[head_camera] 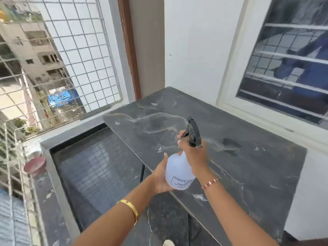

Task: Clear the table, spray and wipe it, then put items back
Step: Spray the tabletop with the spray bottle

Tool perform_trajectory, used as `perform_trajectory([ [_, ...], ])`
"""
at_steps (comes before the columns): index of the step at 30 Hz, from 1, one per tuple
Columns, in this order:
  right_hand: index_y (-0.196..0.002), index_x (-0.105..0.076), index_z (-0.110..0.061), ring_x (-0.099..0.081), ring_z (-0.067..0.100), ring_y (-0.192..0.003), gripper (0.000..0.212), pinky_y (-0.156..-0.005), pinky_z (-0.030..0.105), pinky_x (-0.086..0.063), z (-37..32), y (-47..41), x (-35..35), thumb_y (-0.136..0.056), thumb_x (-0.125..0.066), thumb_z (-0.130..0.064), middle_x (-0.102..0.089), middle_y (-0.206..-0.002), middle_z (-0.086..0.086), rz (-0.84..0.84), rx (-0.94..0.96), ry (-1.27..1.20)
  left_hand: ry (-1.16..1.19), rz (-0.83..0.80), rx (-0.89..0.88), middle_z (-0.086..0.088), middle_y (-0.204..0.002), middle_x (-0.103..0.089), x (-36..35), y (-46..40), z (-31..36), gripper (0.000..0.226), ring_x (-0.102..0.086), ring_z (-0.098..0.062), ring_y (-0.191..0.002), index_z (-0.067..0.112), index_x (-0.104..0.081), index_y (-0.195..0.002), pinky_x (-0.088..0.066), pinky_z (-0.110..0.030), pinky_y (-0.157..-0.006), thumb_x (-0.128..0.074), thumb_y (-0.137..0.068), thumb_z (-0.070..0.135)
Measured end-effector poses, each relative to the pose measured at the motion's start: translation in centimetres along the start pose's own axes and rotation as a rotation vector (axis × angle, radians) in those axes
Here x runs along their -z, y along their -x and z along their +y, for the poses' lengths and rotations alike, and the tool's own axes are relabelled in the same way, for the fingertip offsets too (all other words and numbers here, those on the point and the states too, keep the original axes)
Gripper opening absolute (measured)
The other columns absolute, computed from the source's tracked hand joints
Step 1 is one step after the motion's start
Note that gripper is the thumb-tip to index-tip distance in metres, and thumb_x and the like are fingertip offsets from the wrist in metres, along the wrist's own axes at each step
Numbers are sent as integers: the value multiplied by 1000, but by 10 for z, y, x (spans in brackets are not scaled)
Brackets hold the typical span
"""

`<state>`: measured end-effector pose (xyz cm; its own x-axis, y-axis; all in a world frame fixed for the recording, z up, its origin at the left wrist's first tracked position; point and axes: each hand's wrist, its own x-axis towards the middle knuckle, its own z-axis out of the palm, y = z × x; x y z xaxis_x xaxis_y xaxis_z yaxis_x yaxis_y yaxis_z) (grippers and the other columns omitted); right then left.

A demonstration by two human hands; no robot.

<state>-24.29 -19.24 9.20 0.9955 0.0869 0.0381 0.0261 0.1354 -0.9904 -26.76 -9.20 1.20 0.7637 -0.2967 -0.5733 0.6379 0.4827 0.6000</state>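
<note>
While you are cupping the bottle's (178,172) base in your left hand (160,176) and wrapping your right hand (193,153) around its neck with fingers at the trigger, you are holding it above the near-left edge of the dark surface (248,166). Aimed left, the mist is likely drifting past that edge toward the grille (71,55). You are getting open room rightward, with nothing standing on the top.

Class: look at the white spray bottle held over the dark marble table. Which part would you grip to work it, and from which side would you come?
Grip the narrow neck of the spray bottle under its black trigger head, coming from behind, opposite the nozzle, as the right hand does. That puts fingers on the trigger. The wide round body suits cupping from below, as the left hand shows.
</note>
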Motion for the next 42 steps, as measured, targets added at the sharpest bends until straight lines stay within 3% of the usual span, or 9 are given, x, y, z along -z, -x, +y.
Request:
perform_trajectory([
  [4, -76, -62, -12, -43, 5, -40, 25, -41, 21, -40, 14, -49, -29, -77, -53, 11, -56, -65, 4, 78, -76, -10, -100, 106, 16, -15, -104, -68, 44, -28, 50, 83, -62, -31, -97, 10, -56, -119, -52, -43, -80, -12, -85, 70],
  [9, -70, -63, -17, -44, 12, -43, 21, -50, 28, -40, 35, -96, -58, -78, -60, 2, -56, -61, 3, 151, -162, 80, -206, 351, -122, -13, -97, -62, 83, -54, 115, 67, -61, -24, -83, 4, -57, -108, -53, -34, -70, -25, -92, 61],
  [14, -70, -57, -13, -39, 16, -40, 18, -36, 22, -37, 50, -144, -89, -81, -59, 0, -48, -55, 4, 172, -188, 118, -397, 402, -203, -6, -91, -64, 110, -89, 181, 60, -60, -23, -85, 11, -60, -104, -49, -33, -76, -25, -93, 58],
  [20, -67, -55, -20, -43, 16, -47, 22, -36, 21, -40, 78, -215, -143, -74, -59, 0, -49, -56, -3, 294, -196, 234, -750, 437, -358, -4, -80, -63, 150, -139, 248, 47, -56, -23, -85, 12, -65, -82, -48, -38, -78, -34, -97, 44],
  [23, -67, -53, -17, -38, 16, -42, 21, -31, 20, -36, 92, -251, -174, -75, -57, 3, -47, -55, 1, 362, -242, 255, -1249, 455, -480, -12, -93, -65, 182, -152, 286, 39, -61, -26, -97, 6, -64, -98, -41, -33, -83, -37, -98, 35],
  [26, -70, -51, -12, -37, 16, -43, 15, -29, 17, -35, 105, -283, -205, -75, -55, 2, -44, -56, 3, 351, -291, 331, -1429, 417, -563, -11, -126, -60, 224, -169, 322, 40, -54, -26, -119, 9, -54, -126, -39, -32, -100, -43, -95, 33],
  [30, -69, -53, -10, -44, 14, -33, 11, -28, 15, -34, 110, -316, -230, -77, -60, -6, -46, -52, 2, 328, -354, 458, -1724, 432, -519, -8, -137, -50, 276, -190, 356, 46, -42, -26, -130, 15, -44, -134, -26, -39, -113, -43, -94, 38],
  [35, -58, -46, -9, -45, 24, -41, 25, -44, 33, -52, 114, -339, -236, -77, -62, -14, -43, -50, 5, 345, -401, 596, -1752, 413, -488, -6, -143, -44, 296, -202, 378, 50, -36, -25, -135, 17, -39, -138, -19, -44, -117, -40, -94, 41],
  [42, -61, -51, -6, -49, 26, -57, 20, -60, 41, -52, 124, -360, -232, -73, -65, -14, -51, -58, 10, 430, -430, 606, -1719, 319, -505, -6, -143, -43, 293, -219, 389, 51, -34, -24, -136, 16, -37, -138, -15, -44, -119, -38, -95, 42],
])
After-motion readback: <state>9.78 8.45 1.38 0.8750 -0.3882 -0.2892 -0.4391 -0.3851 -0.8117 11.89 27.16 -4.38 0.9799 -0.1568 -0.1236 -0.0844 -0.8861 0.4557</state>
